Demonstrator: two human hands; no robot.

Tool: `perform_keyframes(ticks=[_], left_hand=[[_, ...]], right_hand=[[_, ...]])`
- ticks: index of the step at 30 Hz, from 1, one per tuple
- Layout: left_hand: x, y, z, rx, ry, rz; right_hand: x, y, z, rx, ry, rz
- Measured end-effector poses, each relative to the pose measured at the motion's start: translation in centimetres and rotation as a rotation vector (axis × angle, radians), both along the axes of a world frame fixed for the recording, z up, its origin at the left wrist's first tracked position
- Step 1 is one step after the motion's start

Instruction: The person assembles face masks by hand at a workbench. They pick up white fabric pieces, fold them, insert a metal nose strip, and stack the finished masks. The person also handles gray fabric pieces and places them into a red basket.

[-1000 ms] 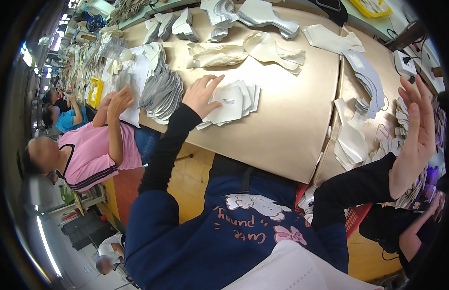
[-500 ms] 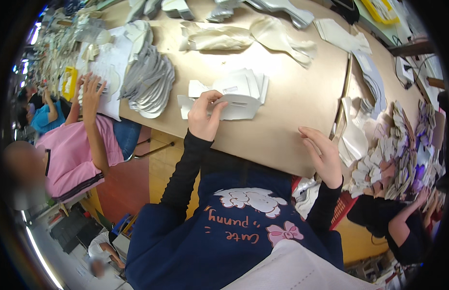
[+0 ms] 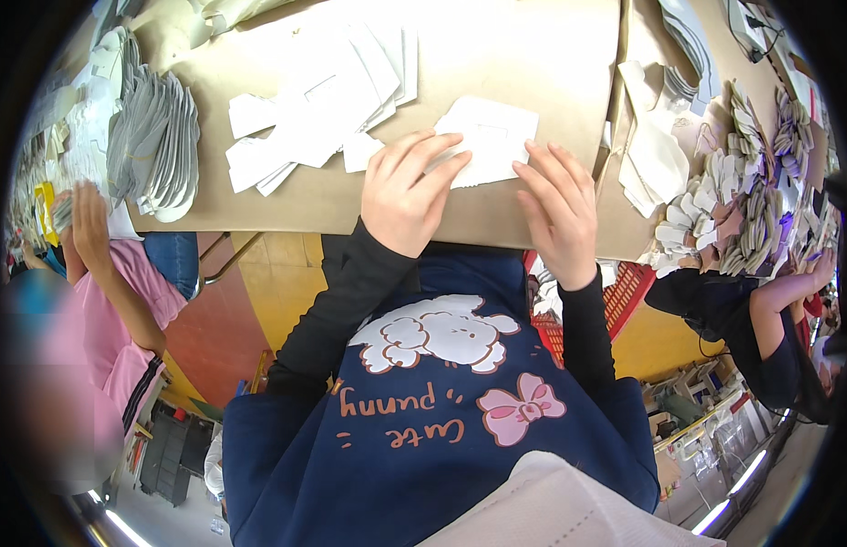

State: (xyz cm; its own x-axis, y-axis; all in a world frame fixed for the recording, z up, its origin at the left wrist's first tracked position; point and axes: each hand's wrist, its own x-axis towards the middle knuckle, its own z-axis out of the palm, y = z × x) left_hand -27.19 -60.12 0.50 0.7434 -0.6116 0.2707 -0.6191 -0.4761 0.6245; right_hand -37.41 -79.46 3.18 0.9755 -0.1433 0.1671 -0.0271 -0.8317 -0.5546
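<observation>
A flat white cut piece (image 3: 487, 141) with a small rectangular outline lies on the table in front of me, between my hands. My left hand (image 3: 405, 187) reaches over its left edge, fingers stretched and slightly bent; its thumb is hidden. At the right edge, my right hand (image 3: 562, 205) rests its fingertips on or just beside the piece, fingers apart and thumb spread. To the left of my left hand lies a loose, fanned pile of similar white pieces (image 3: 309, 118), some with a slot outline.
Stacked grey-white pieces (image 3: 154, 137) stand at the table's left. Cream pieces (image 3: 656, 150) and heaps of small parts (image 3: 715, 205) lie right, beyond a table seam. A red basket (image 3: 624, 296) sits below the front edge. Co-workers sit at left, in a pink shirt (image 3: 123, 310), and at right.
My left hand has moved right from the pile, and a single white piece now lies apart from it. My right hand has come in to its right edge. The whole view has shifted.
</observation>
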Motion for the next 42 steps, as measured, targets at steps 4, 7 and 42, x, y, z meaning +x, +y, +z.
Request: perform_keyframes(ticks=[4, 7, 42], left_hand=[[-0.3, -0.1, -0.6, 0.110, -0.061, -0.025], [-0.5, -0.5, -0.5, 0.204, -0.106, -0.012], [-0.9, -1.5, -0.6, 0.287, -0.022, 0.164]], right_hand=[[1.0, 0.7, -2.2, -0.110, 0.027, -0.009], [1.1, 0.6, -2.6, -0.116, 0.038, -0.019], [1.5, 0.4, -2.6, -0.089, -0.035, -0.028]])
